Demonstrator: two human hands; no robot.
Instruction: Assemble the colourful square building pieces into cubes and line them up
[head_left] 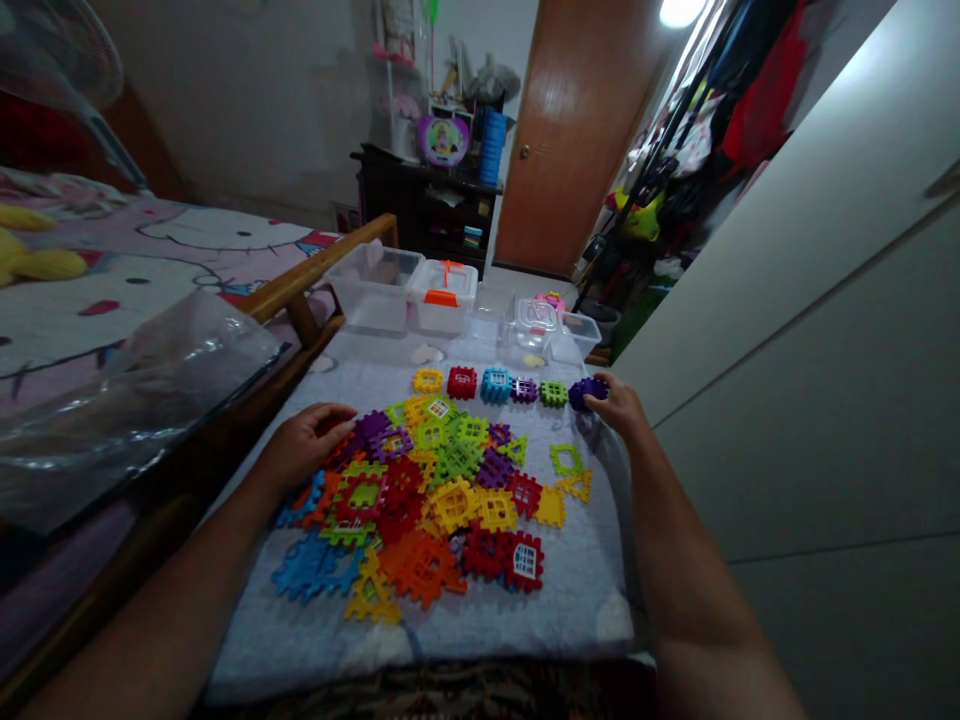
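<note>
A large pile of flat interlocking plastic pieces (457, 460) in several colours lies on the grey cloth. Behind it runs a row of small blocks: yellow (427, 380), red (462, 382), blue (496, 384), purple (524, 389) and green (553, 393). At the right end of that row my right hand (616, 404) grips a dark purple block (583, 393) between thumb and fingers. My left hand (311, 440) rests at the pile's left edge beside purple and red pieces, its fingers and thumb apart.
Clear plastic boxes (375, 290) stand along the far edge, one with an orange-handled lid (442, 298). To the left are a wooden rail (322, 262), a bed and a plastic bag (142, 390). A white cabinet (825, 400) borders the right side.
</note>
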